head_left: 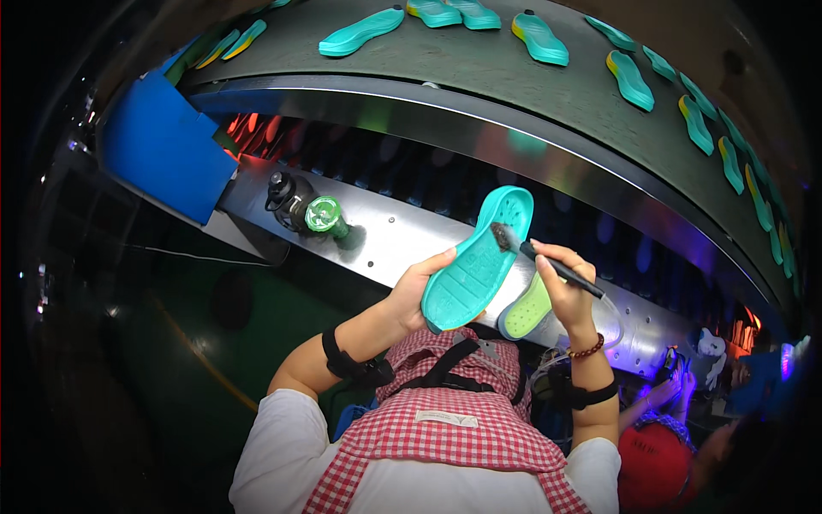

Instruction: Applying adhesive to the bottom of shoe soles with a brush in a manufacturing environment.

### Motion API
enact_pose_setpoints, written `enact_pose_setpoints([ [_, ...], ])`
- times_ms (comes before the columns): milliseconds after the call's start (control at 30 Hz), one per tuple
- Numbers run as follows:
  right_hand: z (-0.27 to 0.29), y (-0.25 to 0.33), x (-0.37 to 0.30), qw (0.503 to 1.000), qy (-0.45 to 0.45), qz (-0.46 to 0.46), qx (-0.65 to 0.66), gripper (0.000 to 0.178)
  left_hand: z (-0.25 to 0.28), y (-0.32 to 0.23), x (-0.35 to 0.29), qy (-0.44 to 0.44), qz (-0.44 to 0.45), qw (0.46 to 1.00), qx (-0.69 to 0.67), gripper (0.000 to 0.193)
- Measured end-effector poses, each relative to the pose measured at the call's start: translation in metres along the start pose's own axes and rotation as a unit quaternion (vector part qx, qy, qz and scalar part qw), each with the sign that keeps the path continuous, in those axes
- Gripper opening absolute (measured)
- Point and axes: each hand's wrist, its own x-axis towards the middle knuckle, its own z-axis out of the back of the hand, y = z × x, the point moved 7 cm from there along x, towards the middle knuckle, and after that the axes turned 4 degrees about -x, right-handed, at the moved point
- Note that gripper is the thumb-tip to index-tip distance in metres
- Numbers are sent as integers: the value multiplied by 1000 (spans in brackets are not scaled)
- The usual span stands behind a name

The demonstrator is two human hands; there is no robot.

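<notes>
Head view. Two containers near the left end of the metal shelf point(391, 240): a dark bottle point(293, 204) with a black cap, and just beside it a green bottle point(324, 214), closer to the near edge. Both upright; can't tell what's in either.

Left hand point(414, 293) grips a teal shoe sole point(469, 272) by its left side, held above the near edge of the shelf, hollow face up. Right hand point(565, 283) grasps a black-handled brush point(583, 281), bristles at the sole's inside, toward its far end. Light-green sole point(528, 310) sits at the shelf's near edge, just right of the teal one.

Past the shelf's far edge: dark conveyor belt point(467, 64) with teal soles point(539, 39) along it, some yellow at one end. Blue panel point(163, 146) by the shelf's left end. Floor point(193, 295) is green with a yellow line. Co-worker in red point(655, 463) at lower right.
</notes>
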Motion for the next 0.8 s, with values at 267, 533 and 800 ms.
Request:
enact_pose_setpoints([
  [267,-73,33,0,955,42,180,-232,30,6,-4,-24,-6,-76,997,-23,42],
  [533,-135,56,-8,947,99,222,-213,26,35,-38,-60,-45,-96,994,-32,39],
  [800,-160,48,23,927,318,-74,185,31,67,-110,-102,-72,-128,989,16,47],
])
